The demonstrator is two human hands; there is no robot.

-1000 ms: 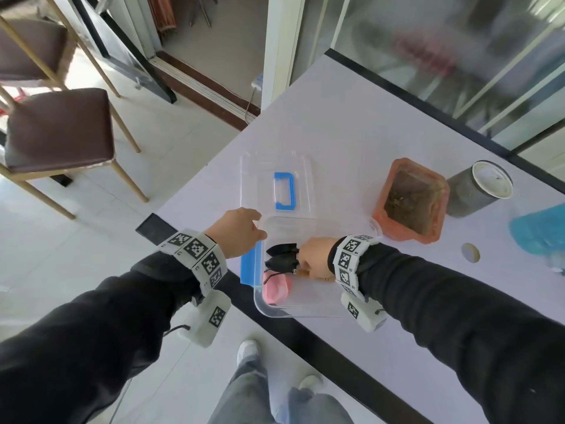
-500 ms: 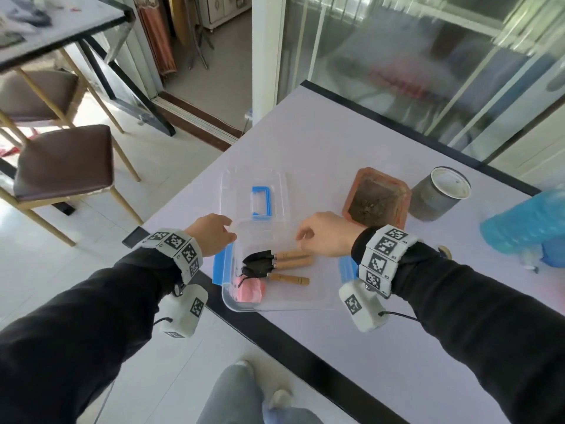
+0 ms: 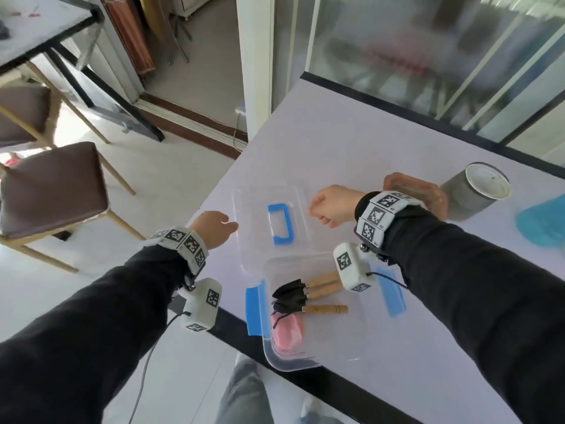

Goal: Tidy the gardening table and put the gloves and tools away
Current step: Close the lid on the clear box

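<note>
A clear plastic box (image 3: pixel 333 344) with blue side clasps sits at the table's near edge. Inside lie small black garden tools (image 3: pixel 293 296) with wooden handles and a pink glove (image 3: pixel 289 330). Just beyond the box lies its clear lid (image 3: pixel 253 215) with a blue handle. My left hand (image 3: pixel 214 229) reaches the lid's left edge, fingers loosely curled. My right hand (image 3: pixel 331 206) hovers at the lid's right edge, fingers curled and holding nothing.
An orange square pot (image 3: pixel 428 191) of soil stands behind my right wrist, a grey cylindrical can (image 3: pixel 474 189) beside it, something blue (image 3: pixel 544 221) at the far right. Brown stools (image 3: pixel 52 185) stand on the floor to the left. The table's dark front edge (image 3: pixel 336 390) runs near my legs.
My right hand came out of the box, leaving the tools inside, and moved up to the lid's right edge. My left hand left the box's side for the lid's left edge.
</note>
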